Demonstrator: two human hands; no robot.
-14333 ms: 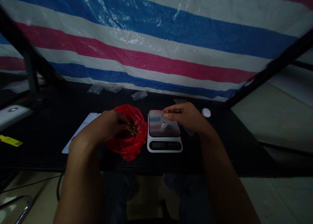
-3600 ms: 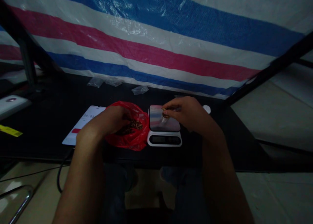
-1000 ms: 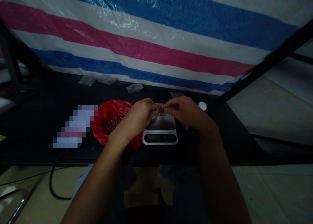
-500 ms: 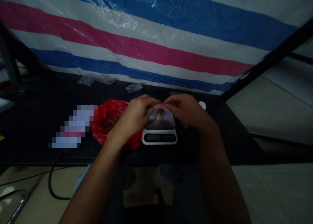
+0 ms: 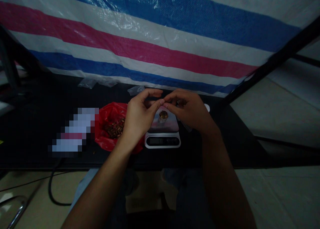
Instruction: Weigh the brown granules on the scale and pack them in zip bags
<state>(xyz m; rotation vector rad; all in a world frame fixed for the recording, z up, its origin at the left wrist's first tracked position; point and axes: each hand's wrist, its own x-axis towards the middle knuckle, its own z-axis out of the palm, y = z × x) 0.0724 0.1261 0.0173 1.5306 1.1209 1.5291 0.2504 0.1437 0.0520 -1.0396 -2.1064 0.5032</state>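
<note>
Above a small kitchen scale (image 5: 162, 141), my two hands meet at the fingertips. My left hand (image 5: 142, 113) has its index finger stretched out apart from the thumb, and the thumb tip touches my right fingertips. Curled inward, my right hand (image 5: 191, 108) presses thumb and index finger together; dark brown beans show dimly in its bent fingers. On the scale's plate stands a small silvery cup (image 5: 162, 120) heaped with brown beans (image 5: 163, 114). Left of the scale lies an open red plastic bag (image 5: 102, 143) of similar beans (image 5: 115, 129), partly behind my left wrist.
Clear plastic bags (image 5: 136, 90) lie along the back of the black table (image 5: 62, 92). A blurred-out pale item (image 5: 75, 130) is left of the red bag. Behind my right hand a white round object (image 5: 207, 107) shows. A striped tarp (image 5: 160, 48) hangs behind.
My left hand has risen slightly and its index finger has lifted away from the thumb. My right fingertips have moved up and left to meet the left thumb.
</note>
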